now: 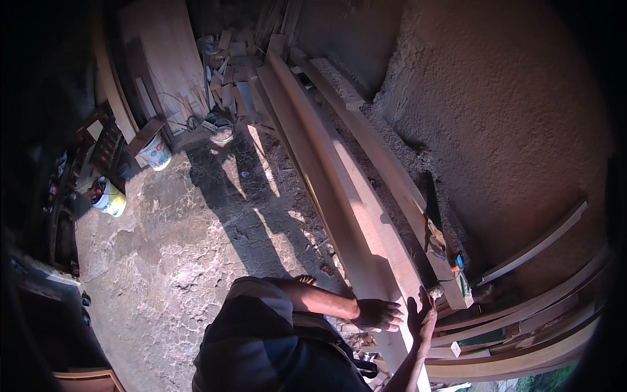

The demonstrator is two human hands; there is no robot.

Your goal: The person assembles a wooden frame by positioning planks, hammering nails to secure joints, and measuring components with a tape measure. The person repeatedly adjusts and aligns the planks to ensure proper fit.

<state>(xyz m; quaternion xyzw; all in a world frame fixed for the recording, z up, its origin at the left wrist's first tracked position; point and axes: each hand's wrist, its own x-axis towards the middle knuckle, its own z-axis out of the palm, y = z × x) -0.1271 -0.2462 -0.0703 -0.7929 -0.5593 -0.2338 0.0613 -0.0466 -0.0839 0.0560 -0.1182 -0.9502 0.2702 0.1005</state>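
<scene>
A long wooden beam (375, 225) runs from the far end of the room to beside my body. A wide plank (320, 183) lies along its left side. My left hand (377, 315) rests over the near part of the wood, palm down with the fingers stretched out. Against the beam's right edge is my right hand (422, 316), fingers extended and thumb apart. Neither hand is wrapped round anything. Part of the beam's near end is hidden by my right forearm.
Right of the beam, a handsaw (434, 225) lies on another timber (392, 179) beside a rough wall (503, 117). Several boards (522, 356) are stacked at the lower right. Buckets (157, 154) and wood scraps (228, 88) stand across the cracked floor (150, 261).
</scene>
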